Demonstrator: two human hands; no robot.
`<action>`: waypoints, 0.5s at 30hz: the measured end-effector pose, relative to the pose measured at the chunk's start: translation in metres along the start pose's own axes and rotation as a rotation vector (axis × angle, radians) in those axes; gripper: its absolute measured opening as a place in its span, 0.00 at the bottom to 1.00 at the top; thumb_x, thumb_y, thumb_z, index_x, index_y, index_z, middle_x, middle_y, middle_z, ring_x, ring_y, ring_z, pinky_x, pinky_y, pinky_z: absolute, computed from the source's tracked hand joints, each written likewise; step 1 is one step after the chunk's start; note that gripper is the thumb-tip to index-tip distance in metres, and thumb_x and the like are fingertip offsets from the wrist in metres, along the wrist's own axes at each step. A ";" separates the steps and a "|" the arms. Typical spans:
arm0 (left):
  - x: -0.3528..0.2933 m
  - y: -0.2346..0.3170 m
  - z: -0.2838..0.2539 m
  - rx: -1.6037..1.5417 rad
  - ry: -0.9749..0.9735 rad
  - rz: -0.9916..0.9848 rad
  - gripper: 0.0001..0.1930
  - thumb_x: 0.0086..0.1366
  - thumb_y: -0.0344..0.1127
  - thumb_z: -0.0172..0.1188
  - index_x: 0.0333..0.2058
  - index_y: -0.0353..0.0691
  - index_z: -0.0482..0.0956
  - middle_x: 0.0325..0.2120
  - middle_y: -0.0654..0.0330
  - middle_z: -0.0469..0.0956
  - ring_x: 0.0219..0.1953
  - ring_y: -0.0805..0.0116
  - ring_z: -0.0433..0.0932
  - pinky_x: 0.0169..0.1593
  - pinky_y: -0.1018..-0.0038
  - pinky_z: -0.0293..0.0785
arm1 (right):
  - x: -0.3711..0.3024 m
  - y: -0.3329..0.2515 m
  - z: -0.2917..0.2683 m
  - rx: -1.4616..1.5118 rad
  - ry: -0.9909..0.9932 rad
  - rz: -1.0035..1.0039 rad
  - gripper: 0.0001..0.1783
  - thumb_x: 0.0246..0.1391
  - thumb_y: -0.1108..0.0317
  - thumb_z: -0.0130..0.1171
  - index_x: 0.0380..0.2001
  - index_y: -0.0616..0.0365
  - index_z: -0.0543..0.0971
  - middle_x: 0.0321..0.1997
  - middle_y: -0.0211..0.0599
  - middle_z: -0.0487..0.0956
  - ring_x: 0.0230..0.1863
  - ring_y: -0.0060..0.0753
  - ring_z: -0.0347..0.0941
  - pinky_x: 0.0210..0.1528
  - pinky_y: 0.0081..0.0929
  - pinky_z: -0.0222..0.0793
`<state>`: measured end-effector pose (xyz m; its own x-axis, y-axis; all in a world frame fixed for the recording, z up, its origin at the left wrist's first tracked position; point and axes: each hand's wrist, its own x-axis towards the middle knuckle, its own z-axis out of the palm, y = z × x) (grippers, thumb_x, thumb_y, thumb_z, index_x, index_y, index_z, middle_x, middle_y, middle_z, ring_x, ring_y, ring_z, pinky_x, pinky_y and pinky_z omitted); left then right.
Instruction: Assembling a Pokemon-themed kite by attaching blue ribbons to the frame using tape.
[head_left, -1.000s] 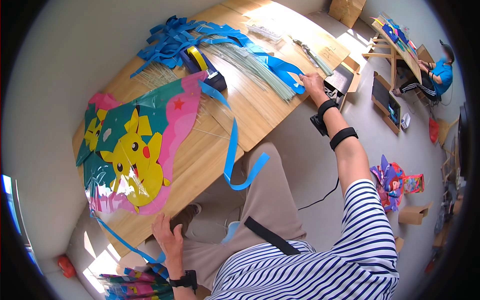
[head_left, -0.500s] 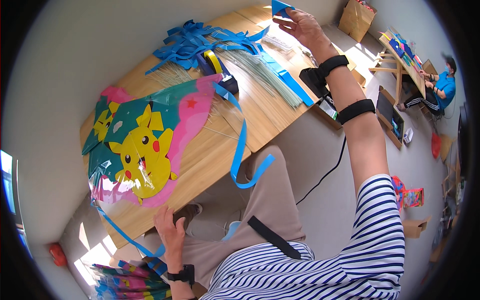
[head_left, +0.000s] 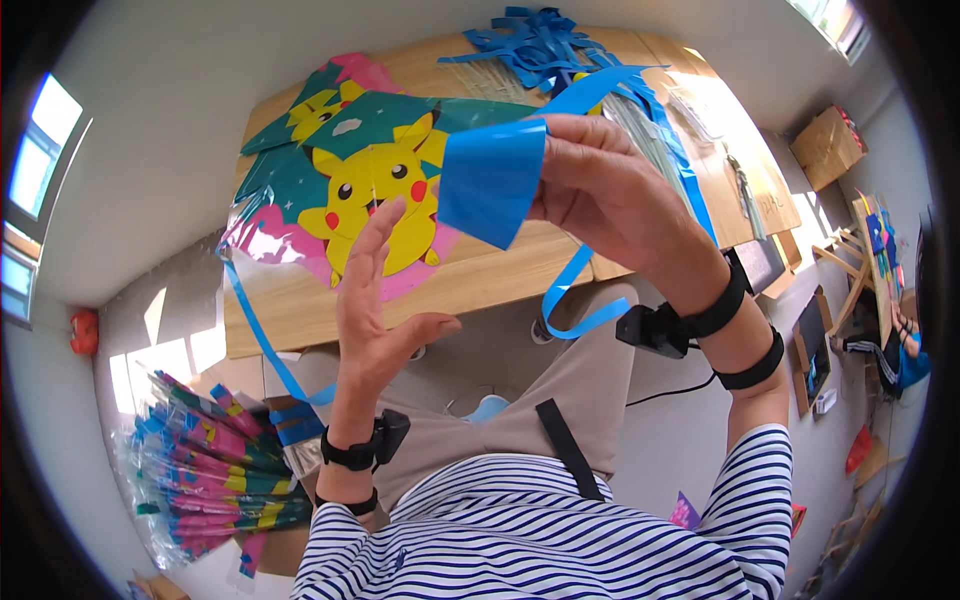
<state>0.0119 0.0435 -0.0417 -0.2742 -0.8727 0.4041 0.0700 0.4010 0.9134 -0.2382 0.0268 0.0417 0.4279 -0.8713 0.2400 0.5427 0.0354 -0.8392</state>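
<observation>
My right hand (head_left: 600,185) is raised over the table, pinching a wide blue plastic strip (head_left: 490,185) whose broad end fans out toward the left. My left hand (head_left: 368,310) is held up lower and to the left, fingers stretched and thumb apart, with nothing in it. Beneath both hands lies a shiny kite (head_left: 385,235) in green and pink with yellow cartoon figures. A narrow blue tail (head_left: 262,335) hangs from its left corner; another blue ribbon (head_left: 580,320) curls over the table's front edge. Behind my right hand, a tape dispenser (head_left: 592,97) is mostly hidden.
A heap of blue strips (head_left: 525,45) lies at the far side of the wooden table (head_left: 480,275), beside thin pale rods (head_left: 638,115). Wrapped colourful bundles (head_left: 215,470) stand on the floor at lower left. A person (head_left: 912,355) sits by another table at far right.
My right hand has come from the far upper right down to the middle, bringing the blue strip. My left hand has risen from the table's front edge. The view has shifted.
</observation>
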 end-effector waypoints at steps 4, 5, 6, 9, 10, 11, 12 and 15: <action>-0.010 0.016 0.001 -0.180 -0.103 0.003 0.38 0.50 0.32 0.78 0.60 0.37 0.71 0.57 0.56 0.75 0.60 0.65 0.72 0.66 0.66 0.63 | 0.001 0.026 0.026 -0.052 -0.009 0.076 0.17 0.68 0.63 0.56 0.51 0.65 0.80 0.47 0.42 0.84 0.47 0.33 0.83 0.54 0.34 0.79; -0.018 0.015 -0.005 -0.214 -0.125 -0.109 0.34 0.51 0.30 0.77 0.57 0.36 0.74 0.53 0.57 0.77 0.57 0.66 0.74 0.62 0.68 0.67 | 0.002 0.024 0.023 -0.083 -0.027 0.063 0.17 0.68 0.63 0.54 0.52 0.64 0.79 0.49 0.44 0.83 0.49 0.36 0.82 0.55 0.37 0.79; -0.026 0.013 -0.010 -0.254 -0.154 -0.220 0.29 0.53 0.28 0.75 0.54 0.36 0.76 0.49 0.58 0.79 0.53 0.68 0.77 0.58 0.71 0.70 | 0.002 0.022 0.020 -0.116 -0.038 0.046 0.18 0.69 0.63 0.53 0.53 0.63 0.79 0.51 0.46 0.83 0.51 0.39 0.82 0.57 0.40 0.78; -0.042 -0.001 -0.015 -0.339 -0.117 -0.264 0.17 0.59 0.27 0.70 0.46 0.32 0.79 0.35 0.55 0.84 0.38 0.66 0.85 0.43 0.73 0.80 | 0.003 0.017 0.013 -0.200 0.025 0.022 0.17 0.69 0.64 0.53 0.53 0.64 0.79 0.49 0.47 0.83 0.49 0.39 0.83 0.54 0.39 0.80; -0.047 -0.002 -0.019 -0.368 -0.102 -0.311 0.15 0.59 0.27 0.69 0.45 0.33 0.79 0.35 0.55 0.84 0.38 0.66 0.85 0.43 0.73 0.80 | 0.001 0.019 0.017 -0.265 0.098 0.019 0.17 0.68 0.65 0.54 0.51 0.66 0.80 0.46 0.46 0.84 0.46 0.38 0.84 0.52 0.38 0.81; -0.050 -0.003 -0.023 -0.398 -0.087 -0.359 0.14 0.60 0.27 0.69 0.44 0.33 0.79 0.35 0.55 0.84 0.38 0.66 0.85 0.44 0.72 0.80 | -0.001 0.020 0.018 -0.326 0.148 0.012 0.16 0.68 0.65 0.54 0.50 0.66 0.81 0.44 0.44 0.85 0.44 0.35 0.84 0.52 0.35 0.80; -0.055 -0.002 -0.027 -0.420 -0.092 -0.389 0.13 0.60 0.28 0.68 0.43 0.34 0.79 0.34 0.55 0.84 0.38 0.67 0.85 0.44 0.72 0.80 | -0.002 0.022 0.018 -0.381 0.193 0.009 0.15 0.67 0.66 0.55 0.48 0.66 0.81 0.42 0.42 0.85 0.43 0.32 0.84 0.52 0.33 0.80; -0.067 -0.003 -0.038 -0.458 -0.104 -0.475 0.10 0.61 0.28 0.68 0.39 0.35 0.79 0.33 0.56 0.84 0.37 0.67 0.84 0.43 0.72 0.80 | -0.013 0.014 0.016 -0.663 0.338 -0.058 0.14 0.65 0.68 0.56 0.46 0.66 0.83 0.38 0.38 0.85 0.42 0.29 0.83 0.51 0.27 0.78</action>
<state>0.0669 0.0904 -0.0694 -0.4650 -0.8847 -0.0331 0.3128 -0.1992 0.9287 -0.2243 0.0466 0.0343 0.1084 -0.9695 0.2196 -0.0374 -0.2248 -0.9737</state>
